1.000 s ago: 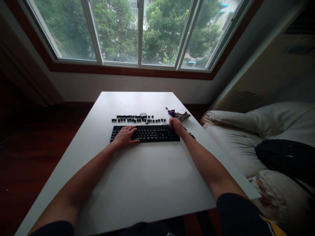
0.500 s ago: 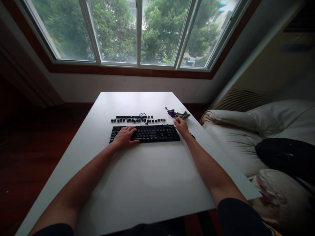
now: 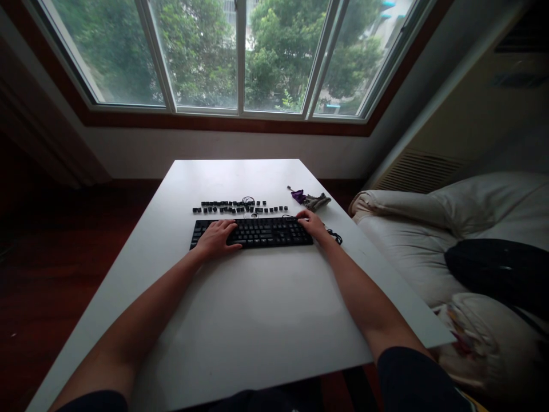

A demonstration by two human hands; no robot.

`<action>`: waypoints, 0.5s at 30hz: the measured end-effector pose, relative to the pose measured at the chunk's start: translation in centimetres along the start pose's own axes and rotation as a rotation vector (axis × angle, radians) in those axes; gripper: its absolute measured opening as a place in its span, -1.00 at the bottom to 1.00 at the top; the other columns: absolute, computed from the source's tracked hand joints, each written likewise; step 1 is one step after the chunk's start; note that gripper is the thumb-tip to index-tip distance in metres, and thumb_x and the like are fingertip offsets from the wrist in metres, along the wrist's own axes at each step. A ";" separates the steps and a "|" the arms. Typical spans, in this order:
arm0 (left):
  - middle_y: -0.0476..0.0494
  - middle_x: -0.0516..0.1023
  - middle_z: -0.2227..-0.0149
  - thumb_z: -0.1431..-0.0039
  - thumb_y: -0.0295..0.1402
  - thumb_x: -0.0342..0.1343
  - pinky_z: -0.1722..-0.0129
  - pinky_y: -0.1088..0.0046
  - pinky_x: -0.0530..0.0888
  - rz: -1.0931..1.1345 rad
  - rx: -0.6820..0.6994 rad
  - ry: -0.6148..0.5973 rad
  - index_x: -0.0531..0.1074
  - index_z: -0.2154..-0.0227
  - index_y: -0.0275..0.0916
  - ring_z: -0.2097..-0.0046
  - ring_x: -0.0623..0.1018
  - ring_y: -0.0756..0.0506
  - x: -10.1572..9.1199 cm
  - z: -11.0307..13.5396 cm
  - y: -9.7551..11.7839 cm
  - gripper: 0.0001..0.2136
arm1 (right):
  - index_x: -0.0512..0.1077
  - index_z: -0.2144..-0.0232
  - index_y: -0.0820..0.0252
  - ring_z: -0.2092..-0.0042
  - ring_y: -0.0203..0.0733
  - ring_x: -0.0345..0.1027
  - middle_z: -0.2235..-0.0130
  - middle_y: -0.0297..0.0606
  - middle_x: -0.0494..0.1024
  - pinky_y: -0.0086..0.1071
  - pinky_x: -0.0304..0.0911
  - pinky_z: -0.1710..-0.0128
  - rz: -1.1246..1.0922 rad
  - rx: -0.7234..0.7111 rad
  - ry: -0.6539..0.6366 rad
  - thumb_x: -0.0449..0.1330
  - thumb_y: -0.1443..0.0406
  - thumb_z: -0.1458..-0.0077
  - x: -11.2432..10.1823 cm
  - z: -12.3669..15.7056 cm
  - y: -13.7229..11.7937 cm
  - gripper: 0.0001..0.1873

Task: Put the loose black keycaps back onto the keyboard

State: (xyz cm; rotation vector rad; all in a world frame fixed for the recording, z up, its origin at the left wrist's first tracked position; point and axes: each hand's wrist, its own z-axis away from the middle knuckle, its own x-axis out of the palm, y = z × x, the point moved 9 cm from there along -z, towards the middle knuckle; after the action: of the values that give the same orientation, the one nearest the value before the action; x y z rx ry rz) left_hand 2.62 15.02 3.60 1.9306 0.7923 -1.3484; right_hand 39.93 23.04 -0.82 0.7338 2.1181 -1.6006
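Note:
A black keyboard (image 3: 257, 232) lies across the far half of the white table (image 3: 257, 320). My left hand (image 3: 217, 239) rests flat on the keyboard's left end, fingers stretched out. My right hand (image 3: 312, 224) sits at the keyboard's right end with its fingers curled over the far corner; whether it grips anything is hidden. Behind the keyboard, several loose black keycaps (image 3: 234, 206) lie in two rows with a small wire loop among them.
A purple and grey tool or cloth (image 3: 309, 199) lies at the table's far right. The keyboard's black cable (image 3: 335, 234) curls by the right edge. A white sofa (image 3: 433, 229) with a dark garment (image 3: 501, 272) stands right of the table. Windows fill the far wall.
My right hand moved out to the right past the keyboard's corner, then came back onto its right end. The left hand has stayed put.

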 end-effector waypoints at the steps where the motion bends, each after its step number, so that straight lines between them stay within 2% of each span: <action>1: -0.22 0.29 -0.29 -0.13 0.13 0.11 -0.25 0.06 0.23 0.000 -0.002 -0.001 0.33 -0.18 -0.12 -0.26 0.30 -0.33 0.0 0.0 0.0 -0.36 | 0.50 0.28 0.14 0.15 -0.10 0.42 0.22 -0.24 0.57 -0.24 0.34 0.10 -0.011 0.011 -0.002 0.15 0.24 0.04 0.0 0.0 0.1 -0.76; 8: -0.23 0.29 -0.29 -0.12 0.14 0.11 -0.26 0.05 0.22 0.000 -0.005 -0.006 0.33 -0.18 -0.12 -0.26 0.30 -0.34 0.2 -0.1 -0.1 -0.35 | 0.47 0.26 0.13 0.11 -0.07 0.42 0.17 -0.24 0.58 -0.23 0.33 0.07 -0.108 0.071 -0.039 0.13 0.23 0.05 -0.1 0.6 0.4 -0.73; 12: -0.22 0.28 -0.29 -0.13 0.13 0.11 -0.26 0.05 0.22 0.013 -0.001 -0.007 0.33 -0.19 -0.11 -0.26 0.30 -0.34 0.4 -0.1 -0.2 -0.36 | 0.43 0.30 0.11 0.01 -0.07 0.40 0.02 -0.24 0.56 -0.23 0.30 -0.02 -0.173 0.044 -0.104 0.14 0.27 0.08 0.0 1.2 -0.3 -0.78; 15: -0.22 0.28 -0.29 -0.12 0.13 0.12 -0.26 0.05 0.22 0.016 -0.006 -0.008 0.33 -0.19 -0.10 -0.26 0.29 -0.34 0.4 -0.2 -0.2 -0.36 | 0.43 0.29 0.11 0.02 -0.06 0.41 0.03 -0.23 0.56 -0.21 0.30 -0.02 -0.161 0.052 -0.095 0.16 0.25 0.07 -0.1 1.2 -0.2 -0.79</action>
State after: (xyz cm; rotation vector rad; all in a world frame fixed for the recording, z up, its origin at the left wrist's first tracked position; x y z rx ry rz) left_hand 2.65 15.31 3.27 1.9218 0.7751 -1.3415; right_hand 39.88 21.77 -0.92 0.5029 2.1205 -1.7425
